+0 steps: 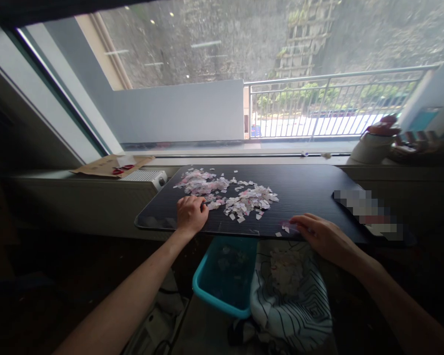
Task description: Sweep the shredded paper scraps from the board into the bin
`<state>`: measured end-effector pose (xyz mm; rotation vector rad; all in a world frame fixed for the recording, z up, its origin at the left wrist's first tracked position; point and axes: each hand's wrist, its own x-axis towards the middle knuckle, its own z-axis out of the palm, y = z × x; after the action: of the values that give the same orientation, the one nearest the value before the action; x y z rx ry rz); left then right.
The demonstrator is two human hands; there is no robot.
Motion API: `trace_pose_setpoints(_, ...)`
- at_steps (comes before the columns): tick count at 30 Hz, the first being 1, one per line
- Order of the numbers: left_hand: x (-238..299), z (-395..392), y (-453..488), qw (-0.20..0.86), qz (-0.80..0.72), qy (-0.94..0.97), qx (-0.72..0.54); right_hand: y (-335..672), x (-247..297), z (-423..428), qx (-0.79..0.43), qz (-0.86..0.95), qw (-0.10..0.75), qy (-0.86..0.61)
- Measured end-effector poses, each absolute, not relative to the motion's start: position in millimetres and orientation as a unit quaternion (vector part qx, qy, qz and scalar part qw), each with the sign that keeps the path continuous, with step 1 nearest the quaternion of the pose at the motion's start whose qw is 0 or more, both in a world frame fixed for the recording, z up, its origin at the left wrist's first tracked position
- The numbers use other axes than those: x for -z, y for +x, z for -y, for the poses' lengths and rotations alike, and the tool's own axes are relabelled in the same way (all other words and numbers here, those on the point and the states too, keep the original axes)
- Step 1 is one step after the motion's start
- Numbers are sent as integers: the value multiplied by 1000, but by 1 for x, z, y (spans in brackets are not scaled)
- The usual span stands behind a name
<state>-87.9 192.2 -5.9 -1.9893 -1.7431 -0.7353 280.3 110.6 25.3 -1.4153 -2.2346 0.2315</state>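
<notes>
Many small white and pinkish paper scraps [249, 201] lie in two heaps on a dark wood-grain tabletop [303, 187]. At the front of the left heap [203, 182], my left hand [192, 214] rests on the table with its fingers curled in. Something small and dark shows by its fingertips, too small to name. My right hand [320, 235] is at the table's front edge, palm down, its fingers close together beside a few loose scraps [284, 229]. A pinkish, see-through bit shows at those fingertips; I cannot make out what it is.
Below the front edge are a teal basin [222, 301] with some scraps inside and a striped cloth [292, 320] holding more scraps. A blurred-out item lies on the table's right. Red scissors [122, 169] rest on brown paper [92, 166] at left; a jug [373, 145] stands on the sill.
</notes>
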Motion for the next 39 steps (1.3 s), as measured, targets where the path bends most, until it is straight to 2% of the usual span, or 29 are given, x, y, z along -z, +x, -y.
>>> trace_pose_setpoints(13,4,-192,-86,186,624,-711,266,267,-39,-101,-133,848,205,-470)
trace_pose_setpoints(18,3,-190,-86,189,626,-709,263,241,-42,-135,-96,841,221,-485)
trace_pose_setpoints(21,4,-190,-86,188,626,-709,265,234,-40,-149,-79,839,198,-500)
trace_pose_setpoints(25,5,-191,-86,183,625,-710,268,244,-42,-145,-97,850,175,-488)
trace_pose_setpoints(30,5,-190,-85,183,627,-708,268,248,-43,-141,-101,839,207,-493)
trace_pose_setpoints(33,4,-190,-85,185,626,-709,268,246,-44,-143,-116,845,198,-483)
trace_pose_setpoints(39,4,-190,-85,187,623,-711,266,239,-44,-154,-67,831,191,-518)
